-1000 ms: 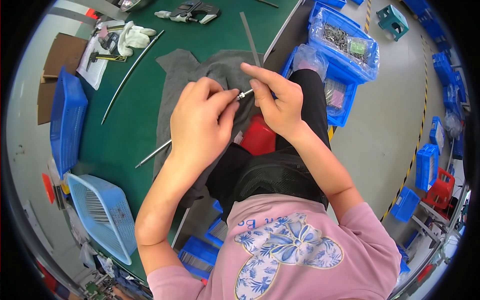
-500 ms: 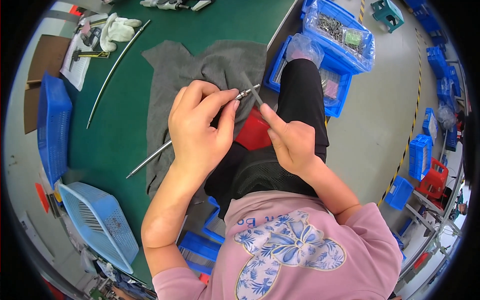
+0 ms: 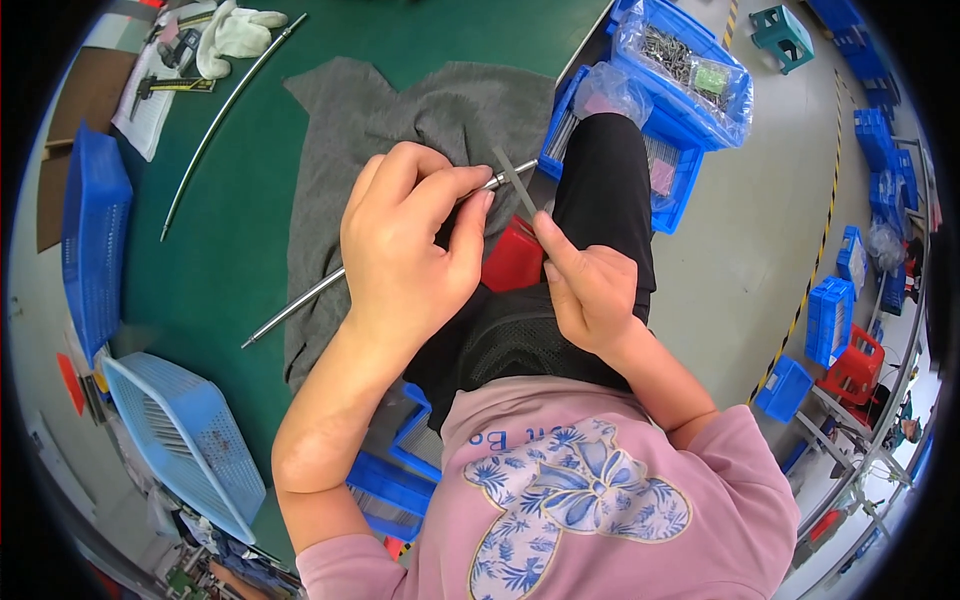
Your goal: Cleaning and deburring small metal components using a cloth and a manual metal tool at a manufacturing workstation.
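Note:
My left hand (image 3: 415, 240) is closed around a thin metal rod (image 3: 295, 308), which runs under the palm and sticks out at both ends. The rod's stepped tip shows beyond my thumb and forefinger. Gripped in my right hand (image 3: 590, 285), a flat grey file (image 3: 518, 183) crosses the rod near that tip and seems to touch it. My right forefinger stretches along the file. Beneath the left hand a grey cloth (image 3: 350, 130) lies crumpled over the green table (image 3: 200, 300). The part of the rod inside the left palm is hidden.
Another long metal rod (image 3: 225, 115) lies at the table's left, near a white glove (image 3: 235, 40) and a caliper (image 3: 175, 85). Blue baskets (image 3: 215, 450) line the left edge. Blue bins (image 3: 675, 210) with metal parts stand right of the table, beside my leg. A red stool (image 3: 512, 258) shows below my hands.
Both hands, with the rod and file, appear slightly further right. The file still crosses the rod near its tip. The surroundings have shifted a little in the picture.

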A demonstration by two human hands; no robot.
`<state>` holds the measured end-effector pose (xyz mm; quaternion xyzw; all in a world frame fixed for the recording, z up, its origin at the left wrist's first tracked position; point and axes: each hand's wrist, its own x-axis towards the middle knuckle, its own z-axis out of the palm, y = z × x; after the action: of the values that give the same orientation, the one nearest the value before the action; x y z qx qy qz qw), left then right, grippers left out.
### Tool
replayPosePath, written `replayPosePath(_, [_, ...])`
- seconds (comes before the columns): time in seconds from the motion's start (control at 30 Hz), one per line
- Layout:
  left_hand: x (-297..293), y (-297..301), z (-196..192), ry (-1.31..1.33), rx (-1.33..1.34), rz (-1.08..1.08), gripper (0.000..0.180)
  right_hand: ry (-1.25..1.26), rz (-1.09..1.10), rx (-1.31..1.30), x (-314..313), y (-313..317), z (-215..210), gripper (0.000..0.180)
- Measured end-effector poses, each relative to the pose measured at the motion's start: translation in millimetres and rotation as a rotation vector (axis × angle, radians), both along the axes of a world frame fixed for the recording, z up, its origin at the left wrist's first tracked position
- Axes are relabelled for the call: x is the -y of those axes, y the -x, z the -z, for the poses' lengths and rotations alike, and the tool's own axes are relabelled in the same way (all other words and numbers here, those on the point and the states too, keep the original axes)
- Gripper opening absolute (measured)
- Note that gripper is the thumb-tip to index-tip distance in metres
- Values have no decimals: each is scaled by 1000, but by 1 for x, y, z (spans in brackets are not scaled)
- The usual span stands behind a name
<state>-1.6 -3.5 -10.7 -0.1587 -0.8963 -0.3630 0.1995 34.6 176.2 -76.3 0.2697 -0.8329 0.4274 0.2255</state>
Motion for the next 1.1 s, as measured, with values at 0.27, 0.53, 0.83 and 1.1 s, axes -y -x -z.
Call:
replayPosePath(0.27, [0,1,0,-6,-2,3,14,-41,-7,28,-1,-5,-2,58])
replayPosePath(0.53, [-3,2,1,-30,16,36,13,-118,97,-37,16,9,-13,57])
replayPosePath(0.83, [-2,3,0,-59,69,25,11,-135,95,34,19,12,-31,60])
replayPosePath(1.1, [-2,-1,-1,-45,67,24,12,-160,72,93,15,8,-40,56])
